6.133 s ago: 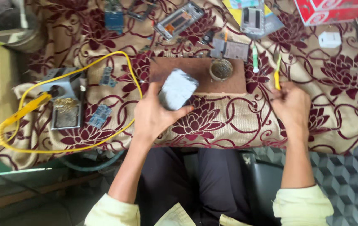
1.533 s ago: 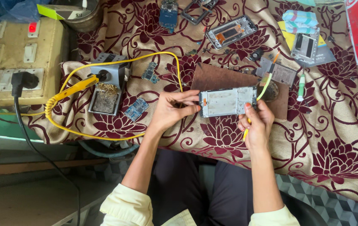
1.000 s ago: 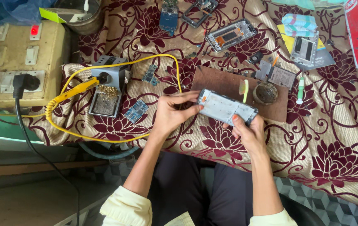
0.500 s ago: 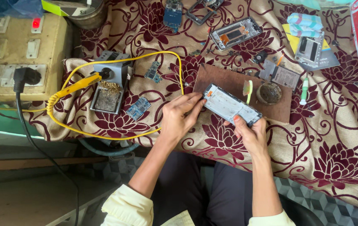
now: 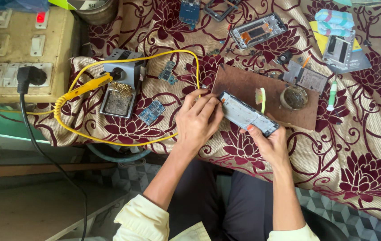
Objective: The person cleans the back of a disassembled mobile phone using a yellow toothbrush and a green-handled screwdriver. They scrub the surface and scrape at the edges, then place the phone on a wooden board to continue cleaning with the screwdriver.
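Phone frame (image 5: 248, 114) — light, thin, probably fragile — pinched by its edges: my left hand (image 5: 198, 121) grips one end, my right hand (image 5: 267, 142) the other.

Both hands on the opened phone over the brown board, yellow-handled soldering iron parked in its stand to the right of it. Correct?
Not quite. In the head view the soldering iron sits in its stand to the left of the opened phone, not the right. Both the left hand and right hand do hold the phone over the brown board.
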